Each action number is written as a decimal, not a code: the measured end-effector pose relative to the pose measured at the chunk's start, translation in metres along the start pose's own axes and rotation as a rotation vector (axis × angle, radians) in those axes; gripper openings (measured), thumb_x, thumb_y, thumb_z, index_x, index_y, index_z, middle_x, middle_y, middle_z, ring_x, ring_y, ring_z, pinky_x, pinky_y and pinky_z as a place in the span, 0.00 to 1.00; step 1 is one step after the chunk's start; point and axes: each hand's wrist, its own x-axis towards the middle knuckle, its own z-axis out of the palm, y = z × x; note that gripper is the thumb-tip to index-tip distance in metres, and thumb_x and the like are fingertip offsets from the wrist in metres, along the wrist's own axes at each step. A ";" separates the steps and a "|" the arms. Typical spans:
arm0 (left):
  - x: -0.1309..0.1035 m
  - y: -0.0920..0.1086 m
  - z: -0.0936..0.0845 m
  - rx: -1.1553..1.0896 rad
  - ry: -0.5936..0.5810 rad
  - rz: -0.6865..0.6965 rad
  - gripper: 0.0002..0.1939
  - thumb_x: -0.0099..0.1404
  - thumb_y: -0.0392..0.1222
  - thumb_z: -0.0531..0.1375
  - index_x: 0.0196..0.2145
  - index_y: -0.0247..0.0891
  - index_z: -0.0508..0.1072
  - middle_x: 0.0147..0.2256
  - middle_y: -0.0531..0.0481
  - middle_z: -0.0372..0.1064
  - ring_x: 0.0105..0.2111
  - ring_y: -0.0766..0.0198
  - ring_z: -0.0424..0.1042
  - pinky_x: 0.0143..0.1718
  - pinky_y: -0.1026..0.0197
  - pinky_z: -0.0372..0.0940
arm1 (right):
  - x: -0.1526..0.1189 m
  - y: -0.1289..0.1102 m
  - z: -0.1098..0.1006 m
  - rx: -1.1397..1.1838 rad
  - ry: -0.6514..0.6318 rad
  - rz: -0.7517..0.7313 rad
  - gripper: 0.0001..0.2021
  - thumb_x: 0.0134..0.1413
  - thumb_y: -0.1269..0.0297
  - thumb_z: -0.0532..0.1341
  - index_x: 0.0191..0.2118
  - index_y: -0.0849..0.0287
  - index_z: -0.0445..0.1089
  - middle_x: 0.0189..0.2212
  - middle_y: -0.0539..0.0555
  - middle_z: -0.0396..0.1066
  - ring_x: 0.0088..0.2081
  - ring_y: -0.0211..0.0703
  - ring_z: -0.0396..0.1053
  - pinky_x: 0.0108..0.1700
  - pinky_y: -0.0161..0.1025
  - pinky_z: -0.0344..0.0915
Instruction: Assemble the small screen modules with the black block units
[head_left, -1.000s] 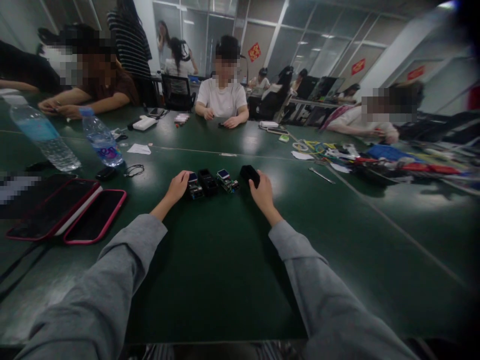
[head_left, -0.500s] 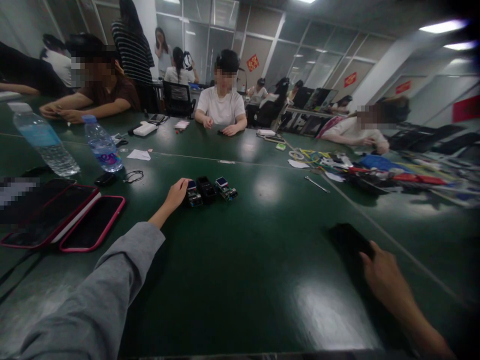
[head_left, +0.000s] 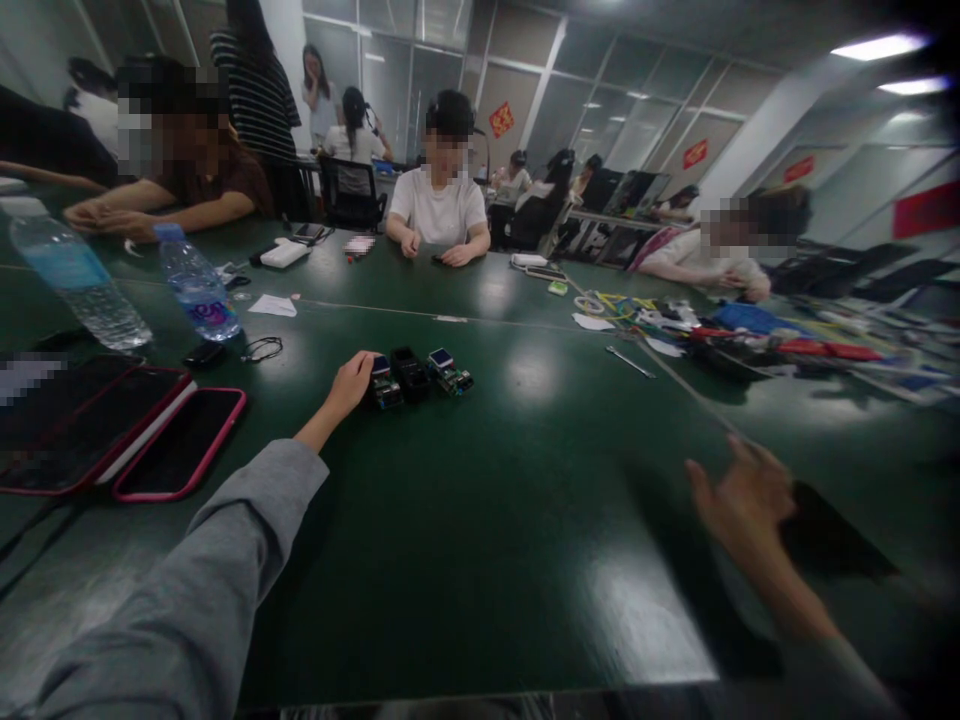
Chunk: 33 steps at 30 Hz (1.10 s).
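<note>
My left hand (head_left: 351,385) reaches forward with its fingers bent together at the left edge of a circuit board with a small screen (head_left: 386,388). Beside that board lies a black handheld casing (head_left: 410,372), and right of it a second circuit board with a screen (head_left: 451,374). My right hand (head_left: 750,497) hovers over the table at the right, blurred, thumb and fingers apart with nothing visible between them. A dark flat object (head_left: 844,530) lies just right of it, partly behind the wrist; its kind is too dark to make out.
A red-edged phone (head_left: 180,445), a dark tablet-like case (head_left: 82,425) and two water bottles (head_left: 201,290) occupy the left. A wrench (head_left: 630,362) and a heap of cables and tools (head_left: 750,335) lie at the far right of the green table (head_left: 525,560). Co-workers sit opposite.
My right hand has let go of the dark flat object, which now lies further right and nearer to me; the fingers have lifted and spread. My left hand stays at the circuit board.
</note>
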 end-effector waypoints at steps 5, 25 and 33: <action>-0.001 0.000 -0.001 -0.012 -0.011 -0.002 0.21 0.70 0.51 0.45 0.45 0.40 0.73 0.43 0.47 0.74 0.44 0.58 0.72 0.49 0.54 0.63 | 0.018 -0.180 0.059 0.382 -0.238 -0.279 0.24 0.66 0.53 0.47 0.62 0.60 0.57 0.52 0.67 0.65 0.56 0.57 0.63 0.55 0.57 0.63; 0.002 0.002 0.000 0.001 -0.038 0.003 0.22 0.71 0.52 0.45 0.45 0.41 0.73 0.42 0.48 0.74 0.43 0.59 0.72 0.48 0.56 0.64 | 0.047 -0.291 0.125 0.653 -0.335 -0.331 0.17 0.59 0.68 0.56 0.54 0.59 0.63 0.50 0.62 0.65 0.51 0.54 0.64 0.52 0.53 0.66; 0.003 0.002 0.001 0.016 -0.032 -0.008 0.21 0.70 0.52 0.45 0.45 0.41 0.74 0.42 0.47 0.74 0.44 0.58 0.72 0.49 0.55 0.64 | 0.047 -0.290 0.122 0.761 -0.420 -0.121 0.15 0.59 0.62 0.56 0.52 0.57 0.64 0.41 0.58 0.71 0.41 0.49 0.70 0.44 0.48 0.67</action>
